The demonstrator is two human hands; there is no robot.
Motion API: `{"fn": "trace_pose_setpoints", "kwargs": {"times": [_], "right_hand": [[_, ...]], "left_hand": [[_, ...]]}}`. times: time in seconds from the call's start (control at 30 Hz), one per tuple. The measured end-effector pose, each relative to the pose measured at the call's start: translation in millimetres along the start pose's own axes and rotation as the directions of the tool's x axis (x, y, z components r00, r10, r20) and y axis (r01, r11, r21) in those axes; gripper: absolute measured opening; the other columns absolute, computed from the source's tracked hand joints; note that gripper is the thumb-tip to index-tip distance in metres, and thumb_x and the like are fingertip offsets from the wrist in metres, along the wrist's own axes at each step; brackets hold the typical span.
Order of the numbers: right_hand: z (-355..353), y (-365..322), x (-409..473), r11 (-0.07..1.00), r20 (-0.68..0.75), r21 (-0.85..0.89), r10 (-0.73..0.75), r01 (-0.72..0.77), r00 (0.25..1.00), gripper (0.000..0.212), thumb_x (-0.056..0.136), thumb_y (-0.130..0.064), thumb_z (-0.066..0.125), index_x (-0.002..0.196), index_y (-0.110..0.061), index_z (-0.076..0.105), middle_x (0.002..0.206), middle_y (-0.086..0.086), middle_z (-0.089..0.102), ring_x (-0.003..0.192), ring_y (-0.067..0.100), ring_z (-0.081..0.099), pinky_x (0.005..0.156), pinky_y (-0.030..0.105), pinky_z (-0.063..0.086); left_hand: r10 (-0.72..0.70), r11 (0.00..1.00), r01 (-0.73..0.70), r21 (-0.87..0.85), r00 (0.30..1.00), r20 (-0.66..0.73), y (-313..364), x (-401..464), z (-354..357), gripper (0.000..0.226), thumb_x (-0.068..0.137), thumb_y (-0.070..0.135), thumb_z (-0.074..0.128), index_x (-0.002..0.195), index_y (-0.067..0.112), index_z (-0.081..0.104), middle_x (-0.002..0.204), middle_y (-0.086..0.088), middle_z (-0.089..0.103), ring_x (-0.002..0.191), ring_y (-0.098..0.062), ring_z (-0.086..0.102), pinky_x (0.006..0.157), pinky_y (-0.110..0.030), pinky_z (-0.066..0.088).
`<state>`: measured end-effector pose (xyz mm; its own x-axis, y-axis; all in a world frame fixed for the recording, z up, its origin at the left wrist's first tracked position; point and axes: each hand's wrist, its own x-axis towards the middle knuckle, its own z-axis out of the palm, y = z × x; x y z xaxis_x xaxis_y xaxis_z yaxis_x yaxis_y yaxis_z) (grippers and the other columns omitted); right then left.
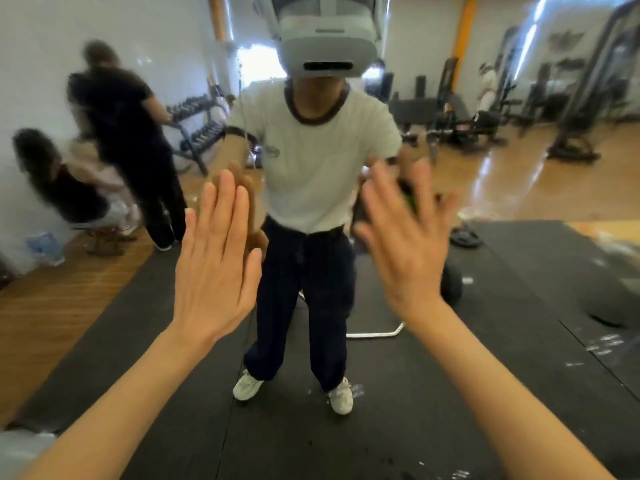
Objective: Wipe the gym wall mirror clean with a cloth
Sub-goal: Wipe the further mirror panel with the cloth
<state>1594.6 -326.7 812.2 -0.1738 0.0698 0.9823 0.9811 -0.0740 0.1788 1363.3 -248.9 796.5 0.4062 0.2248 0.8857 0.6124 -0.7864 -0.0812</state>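
Facing the mirror [519, 188], both hands, left [216, 271] at nine o'clock, right [403, 244] at three, spread flat and empty, seemingly before fetching a cloth.

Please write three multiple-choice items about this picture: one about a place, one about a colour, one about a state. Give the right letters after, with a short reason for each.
1. Where does the dumbbell rack appear in the mirror?
A. upper left, by the white wall
B. lower right, on the black mat
C. directly between the two hands

2. What colour is the reflected T-shirt?
A. red
B. white with a dark collar
C. all black

3. What state is the left hand in?
A. closed into a fist
B. open and flat, fingers together
C. gripping a cloth

Answers: 1 A, the rack stands beside the wall at the left. 2 B, a dark band rings the neck. 3 B, the fingers are straight and no cloth shows.
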Motion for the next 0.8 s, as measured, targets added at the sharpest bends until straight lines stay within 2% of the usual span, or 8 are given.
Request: {"fn": "trace_pose_setpoints", "kwargs": {"times": [0.07, 0.13, 0.27, 0.37, 0.5, 0.63, 0.7, 0.8], "right_hand": [[2, 2, 33, 0.972, -0.09, 0.11, 0.219, -0.208, 0.972, 0.043, 0.109, -0.027, 0.039, 0.141, -0.001, 0.051, 0.148, 0.021, 0.049, 0.149, 0.033, 0.021, 0.122, 0.047, -0.003], [7, -19, 26, 0.979, -0.006, 0.065, 0.193, -0.192, 0.981, 0.05, 0.109, -0.031, 0.034, 0.147, 0.0, 0.042, 0.159, 0.02, 0.032, 0.152, 0.031, 0.012, 0.122, 0.047, -0.004], [6, -46, -96, 0.919, 0.335, -0.074, -0.343, 0.388, 0.877, 0.063, 0.107, -0.036, 0.043, 0.158, -0.009, 0.018, 0.162, 0.007, 0.02, 0.156, 0.024, -0.003, 0.125, 0.045, -0.001], [-4, -30, -113, 0.854, 0.402, -0.054, -0.455, 0.517, 0.794, 0.081, 0.099, -0.033, 0.061, 0.16, -0.01, 0.014, 0.167, 0.005, 0.01, 0.156, 0.022, 0.001, 0.126, 0.043, -0.001], [8, -25, -10, 0.984, 0.149, -0.025, -0.171, 0.177, 0.974, 0.052, 0.109, -0.023, 0.038, 0.157, -0.006, 0.025, 0.164, 0.013, 0.023, 0.154, 0.024, 0.007, 0.124, 0.046, -0.002], [22, -51, 21, 0.994, 0.011, 0.072, 0.088, -0.088, 0.996, 0.051, 0.108, -0.025, 0.034, 0.153, -0.003, 0.029, 0.162, 0.017, 0.029, 0.152, 0.023, 0.012, 0.124, 0.047, -0.003], [21, -62, -36, 0.99, 0.144, -0.021, -0.135, 0.139, 0.98, 0.061, 0.108, -0.027, 0.039, 0.159, -0.008, 0.013, 0.165, 0.01, 0.017, 0.155, 0.023, 0.001, 0.125, 0.047, -0.004], [1, -53, -124, 0.875, 0.397, -0.073, -0.414, 0.478, 0.819, 0.067, 0.105, -0.025, 0.044, 0.16, -0.009, 0.01, 0.169, 0.005, 0.005, 0.156, 0.023, 0.0, 0.126, 0.045, -0.002]], "left_hand": [[0.009, 1.0, -0.009, 0.013, 1.0, 0.007, -5, -2, 6, 0.075, 0.102, 0.023, 0.035, 0.16, 0.016, -0.011, 0.166, 0.007, -0.023, 0.155, -0.014, -0.015, 0.126, -0.035, -0.008], [0.007, 1.0, -0.007, 0.029, 1.0, -0.008, -7, -3, 12, 0.075, 0.102, 0.024, 0.035, 0.16, 0.017, -0.011, 0.166, 0.008, -0.023, 0.155, -0.014, -0.015, 0.126, -0.034, -0.008], [0.024, 0.999, -0.023, 0.032, 0.999, -0.03, -9, -5, 16, 0.073, 0.102, 0.024, 0.034, 0.16, 0.016, -0.01, 0.167, 0.007, -0.021, 0.155, -0.014, -0.014, 0.126, -0.034, -0.007], [0.033, 0.999, -0.032, 0.031, 0.999, -0.031, -8, -4, 14, 0.074, 0.102, 0.022, 0.035, 0.16, 0.015, -0.01, 0.167, 0.006, -0.021, 0.155, -0.014, -0.014, 0.126, -0.035, -0.007], [0.023, 0.999, -0.022, 0.027, 0.999, -0.034, -8, -4, 15, 0.075, 0.101, 0.021, 0.035, 0.16, 0.016, -0.011, 0.166, 0.006, -0.022, 0.155, -0.014, -0.014, 0.126, -0.034, -0.007], [0.035, 0.999, -0.032, 0.04, 0.998, -0.054, -9, -4, 18, 0.072, 0.102, 0.022, 0.034, 0.16, 0.015, -0.009, 0.167, 0.005, -0.021, 0.155, -0.014, -0.013, 0.126, -0.035, -0.005], [0.04, 0.998, -0.037, 0.048, 0.997, -0.062, -10, -5, 19, 0.071, 0.103, 0.022, 0.033, 0.16, 0.014, -0.009, 0.167, 0.005, -0.021, 0.155, -0.015, -0.012, 0.126, -0.036, -0.005], [0.047, 0.998, -0.045, 0.05, 0.998, -0.049, -11, -6, 19, 0.07, 0.104, 0.022, 0.032, 0.16, 0.013, -0.009, 0.167, 0.003, -0.021, 0.155, -0.016, -0.012, 0.126, -0.036, -0.005]]}}
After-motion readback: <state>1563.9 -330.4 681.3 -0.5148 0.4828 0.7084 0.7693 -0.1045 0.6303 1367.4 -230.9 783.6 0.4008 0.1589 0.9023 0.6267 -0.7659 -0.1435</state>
